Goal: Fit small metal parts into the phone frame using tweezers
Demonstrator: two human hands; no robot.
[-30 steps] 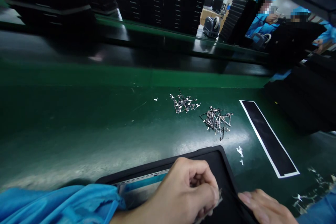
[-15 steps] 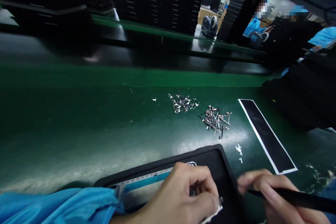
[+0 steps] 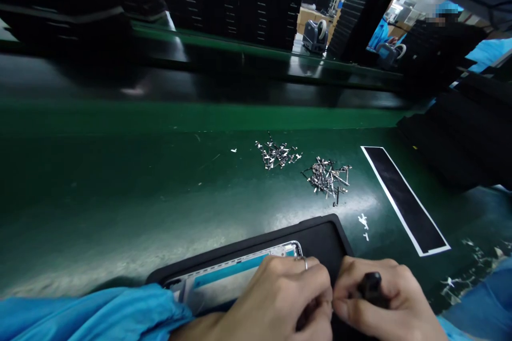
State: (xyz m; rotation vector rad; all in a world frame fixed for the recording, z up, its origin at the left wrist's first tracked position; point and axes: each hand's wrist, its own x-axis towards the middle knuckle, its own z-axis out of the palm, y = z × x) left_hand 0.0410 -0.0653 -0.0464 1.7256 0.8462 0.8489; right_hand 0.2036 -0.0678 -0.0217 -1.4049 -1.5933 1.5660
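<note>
My left hand (image 3: 284,295) lies over the right end of a silver phone-like frame (image 3: 228,290) with a blue strip along it. Its fingers are curled in a pinch; whatever they hold is hidden. Against those fingertips is my right hand (image 3: 392,298), closed round a slim black pen-like tool (image 3: 372,283) whose blunt end points at the camera. The tool's tip is out of sight. Under the frame sits a black tray (image 3: 256,244) with a raised rim, partly covered by both hands.
Two piles of small metallic parts, a left pile (image 3: 278,154) and a right pile (image 3: 328,177), lie beyond the tray. White scraps (image 3: 363,222) and a black sheet with a white border (image 3: 406,200) are to the right. Stacked black trays (image 3: 248,5) line the shelf; people work behind.
My right hand has moved left to meet the left fingertips, and the tool has swung from pointing sideways to end-on. The pale strip seen in my left fingers is now hidden.
</note>
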